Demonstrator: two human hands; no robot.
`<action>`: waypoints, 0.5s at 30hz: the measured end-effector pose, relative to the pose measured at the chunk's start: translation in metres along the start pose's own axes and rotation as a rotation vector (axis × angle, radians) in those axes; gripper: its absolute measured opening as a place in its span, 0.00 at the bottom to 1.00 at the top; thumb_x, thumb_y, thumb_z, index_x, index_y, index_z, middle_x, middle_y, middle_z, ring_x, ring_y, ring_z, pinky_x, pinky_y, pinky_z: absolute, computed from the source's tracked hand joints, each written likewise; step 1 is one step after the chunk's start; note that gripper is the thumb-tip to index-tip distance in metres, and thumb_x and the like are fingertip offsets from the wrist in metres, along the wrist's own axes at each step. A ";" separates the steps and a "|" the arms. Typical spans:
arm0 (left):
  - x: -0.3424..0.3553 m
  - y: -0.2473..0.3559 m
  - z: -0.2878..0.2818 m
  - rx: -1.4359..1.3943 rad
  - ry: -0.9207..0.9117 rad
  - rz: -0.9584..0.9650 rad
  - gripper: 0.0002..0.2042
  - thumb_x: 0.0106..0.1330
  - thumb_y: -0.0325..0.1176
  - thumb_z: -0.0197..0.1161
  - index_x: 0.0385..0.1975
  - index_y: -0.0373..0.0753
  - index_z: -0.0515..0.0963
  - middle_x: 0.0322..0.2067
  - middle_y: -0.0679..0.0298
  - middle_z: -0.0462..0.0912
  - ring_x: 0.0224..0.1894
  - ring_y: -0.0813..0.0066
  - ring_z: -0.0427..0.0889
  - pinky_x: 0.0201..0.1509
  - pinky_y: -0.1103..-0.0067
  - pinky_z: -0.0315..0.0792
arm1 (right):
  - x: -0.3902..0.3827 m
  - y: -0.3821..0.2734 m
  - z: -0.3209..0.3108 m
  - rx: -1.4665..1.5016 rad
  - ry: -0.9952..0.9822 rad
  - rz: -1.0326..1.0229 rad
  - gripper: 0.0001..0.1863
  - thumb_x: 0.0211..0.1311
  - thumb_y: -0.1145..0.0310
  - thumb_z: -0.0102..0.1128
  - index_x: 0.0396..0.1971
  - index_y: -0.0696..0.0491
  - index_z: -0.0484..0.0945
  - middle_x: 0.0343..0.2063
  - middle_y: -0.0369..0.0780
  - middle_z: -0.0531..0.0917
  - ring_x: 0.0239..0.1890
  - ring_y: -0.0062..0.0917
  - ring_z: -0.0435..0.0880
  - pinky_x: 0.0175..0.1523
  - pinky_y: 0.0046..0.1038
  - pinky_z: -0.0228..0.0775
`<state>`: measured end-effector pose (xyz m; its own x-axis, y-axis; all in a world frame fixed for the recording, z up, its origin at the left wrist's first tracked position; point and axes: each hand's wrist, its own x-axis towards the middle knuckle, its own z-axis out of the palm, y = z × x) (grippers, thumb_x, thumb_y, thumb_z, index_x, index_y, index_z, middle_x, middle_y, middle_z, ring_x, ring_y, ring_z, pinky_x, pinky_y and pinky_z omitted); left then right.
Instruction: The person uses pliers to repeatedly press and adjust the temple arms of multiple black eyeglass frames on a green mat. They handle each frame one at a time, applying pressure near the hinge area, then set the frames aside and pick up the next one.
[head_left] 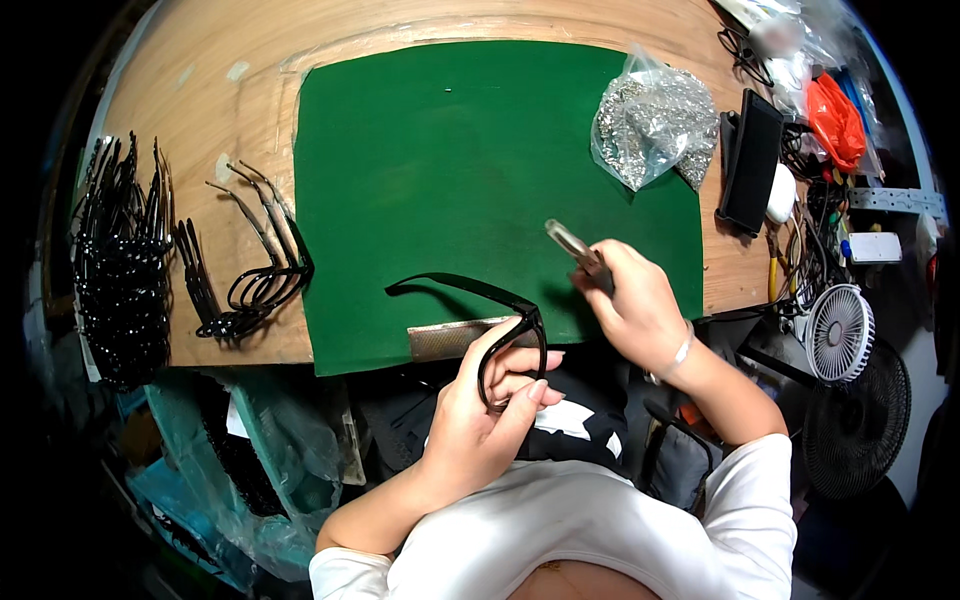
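My left hand is closed around a black eyeglass frame, thumb and fingers pinching its rim. One temple of the frame stretches out to the left above the green mat. My right hand grips a slim metal hand tool, its tip pointing up and left, apart from the frame. The tool is blurred, so its exact kind is unclear. Just beyond my left hand, a textured metal plate lies at the mat's front edge.
Several black eyeglass frames lie left of the mat, beside a dense stack of frames. Clear bags of small metal parts sit at the mat's far right. Beyond are a dark phone-like device, an orange bag and a white fan.
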<state>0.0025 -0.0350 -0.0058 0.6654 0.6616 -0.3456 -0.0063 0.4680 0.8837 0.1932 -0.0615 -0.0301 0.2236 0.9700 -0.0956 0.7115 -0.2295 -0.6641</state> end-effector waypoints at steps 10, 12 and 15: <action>0.001 -0.004 0.010 0.083 0.023 0.093 0.25 0.55 0.13 0.48 0.54 0.34 0.52 0.42 0.51 0.70 0.37 0.72 0.77 0.41 0.81 0.73 | -0.009 -0.046 0.005 1.043 -0.112 0.283 0.10 0.55 0.67 0.57 0.29 0.57 0.68 0.21 0.32 0.72 0.23 0.11 0.69 0.27 0.16 0.63; 0.001 0.001 0.006 -0.006 -0.015 -0.001 0.25 0.56 0.14 0.50 0.54 0.33 0.52 0.40 0.53 0.71 0.35 0.75 0.77 0.40 0.82 0.73 | -0.001 -0.047 -0.006 1.181 -0.315 0.463 0.10 0.55 0.66 0.57 0.28 0.56 0.69 0.19 0.32 0.72 0.21 0.11 0.68 0.26 0.14 0.61; 0.002 0.020 -0.003 -0.104 -0.114 -0.133 0.25 0.57 0.15 0.49 0.55 0.35 0.51 0.40 0.54 0.71 0.34 0.77 0.77 0.40 0.83 0.72 | 0.004 -0.051 -0.020 1.234 -0.461 0.520 0.10 0.56 0.65 0.57 0.27 0.56 0.70 0.18 0.31 0.72 0.20 0.10 0.67 0.24 0.14 0.59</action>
<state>0.0016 -0.0225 0.0106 0.7455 0.5225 -0.4139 0.0142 0.6084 0.7935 0.1708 -0.0472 0.0181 -0.1294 0.7917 -0.5970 -0.4674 -0.5797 -0.6674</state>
